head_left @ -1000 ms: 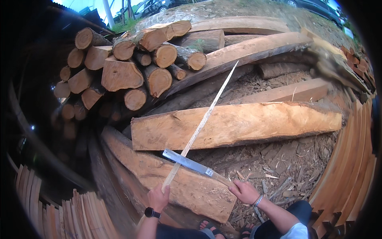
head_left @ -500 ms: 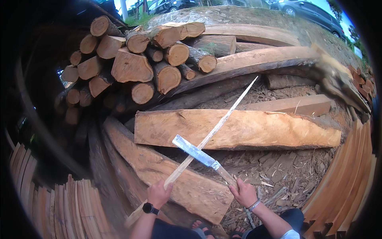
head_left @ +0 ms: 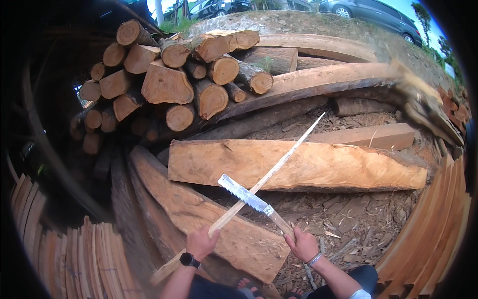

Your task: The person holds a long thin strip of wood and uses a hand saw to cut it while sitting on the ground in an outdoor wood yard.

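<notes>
My left hand (head_left: 200, 243) is wrapped round a long, thin wooden stick (head_left: 285, 160), which slants up and away to the right and tapers to a point at its far end. The stick's butt sticks out behind that hand. In my right hand (head_left: 302, 244) is the wooden handle of a short handsaw (head_left: 244, 193). Its toothed metal blade points up to the left and crosses over the stick ahead of my left hand; whether it touches the wood I cannot tell. Beneath both lies a thick rough-sawn slab (head_left: 224, 222).
Another thick slab (head_left: 298, 165) lies crosswise beyond it. Cut logs (head_left: 167, 83) are piled at the far left. Sawn boards stand at left (head_left: 84, 259) and right (head_left: 428, 224). Wood chips (head_left: 348, 219) cover the ground. Cars (head_left: 373, 20) are parked at the back.
The stick's pointed far end has dipped a little. The saw has shifted slightly toward me, its blade still across the stick. Both hands keep their grips.
</notes>
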### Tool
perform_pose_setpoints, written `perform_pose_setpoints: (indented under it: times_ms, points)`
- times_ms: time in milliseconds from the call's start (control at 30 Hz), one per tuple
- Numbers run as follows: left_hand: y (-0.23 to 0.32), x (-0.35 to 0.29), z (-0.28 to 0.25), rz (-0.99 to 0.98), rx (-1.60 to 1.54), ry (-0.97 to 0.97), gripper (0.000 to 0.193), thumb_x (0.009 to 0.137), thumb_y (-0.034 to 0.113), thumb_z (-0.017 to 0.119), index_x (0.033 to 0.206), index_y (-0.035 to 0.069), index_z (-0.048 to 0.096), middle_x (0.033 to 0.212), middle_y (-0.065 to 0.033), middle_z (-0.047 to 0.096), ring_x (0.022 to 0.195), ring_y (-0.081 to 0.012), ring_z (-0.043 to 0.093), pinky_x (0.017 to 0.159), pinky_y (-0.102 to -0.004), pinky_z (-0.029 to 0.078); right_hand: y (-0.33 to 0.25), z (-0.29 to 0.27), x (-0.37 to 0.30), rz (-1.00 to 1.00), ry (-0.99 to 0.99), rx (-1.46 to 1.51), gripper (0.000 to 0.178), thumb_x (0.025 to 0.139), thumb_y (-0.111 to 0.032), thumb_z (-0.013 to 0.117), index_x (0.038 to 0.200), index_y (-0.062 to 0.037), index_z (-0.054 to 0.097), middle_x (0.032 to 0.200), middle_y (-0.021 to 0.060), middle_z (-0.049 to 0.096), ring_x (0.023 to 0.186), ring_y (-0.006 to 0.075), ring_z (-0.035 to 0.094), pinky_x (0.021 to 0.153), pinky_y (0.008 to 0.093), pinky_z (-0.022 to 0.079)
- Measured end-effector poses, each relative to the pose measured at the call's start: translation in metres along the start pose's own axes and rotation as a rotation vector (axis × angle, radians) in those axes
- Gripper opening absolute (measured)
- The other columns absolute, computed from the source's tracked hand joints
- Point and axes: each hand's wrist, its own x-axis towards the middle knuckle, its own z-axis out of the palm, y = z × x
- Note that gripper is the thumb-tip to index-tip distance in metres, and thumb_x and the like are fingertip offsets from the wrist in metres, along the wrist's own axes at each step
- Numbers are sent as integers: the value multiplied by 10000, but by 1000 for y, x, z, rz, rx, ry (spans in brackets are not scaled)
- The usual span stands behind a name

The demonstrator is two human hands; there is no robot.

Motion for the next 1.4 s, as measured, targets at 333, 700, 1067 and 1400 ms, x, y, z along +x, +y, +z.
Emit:
perform_pose_setpoints:
  times_ms: [333, 700, 1067, 1400]
  points:
    - [0, 1, -5, -43, 34, -70, 491, 905, 479, 559, 780, 7, 610, 685, -237, 638, 679, -424, 642, 612, -507, 501, 38, 20, 12, 109, 113, 69, 435, 940, -440, 547, 860, -15, 504, 628, 269, 602, 616, 473, 614, 549, 554, 492]
    - [-7, 1, -1, -73, 39, -130, 527, 928, 499, 512, 755, 7, 591, 690, -245, 633, 684, -443, 635, 623, -528, 490, 80, 52, 28, 63, -135, 653, 482, 1021, -446, 416, 806, -21, 489, 532, 22, 444, 445, 189, 465, 433, 365, 402]
    - [-11, 1, 2, -59, 42, -124, 532, 924, 507, 514, 803, 4, 638, 675, -241, 640, 662, -427, 644, 604, -502, 506, 56, 54, 15, -28, -194, 484, 471, 995, -458, 434, 863, -13, 518, 539, 152, 522, 493, 346, 557, 499, 469, 471]
    - [-14, 0, 2, -105, 52, -133, 545, 928, 511, 506, 819, -1, 654, 686, -258, 640, 675, -437, 646, 615, -512, 504, 7, 7, 9, 58, -110, -11, 465, 959, -448, 505, 868, 7, 526, 651, 268, 617, 631, 459, 629, 587, 542, 512]
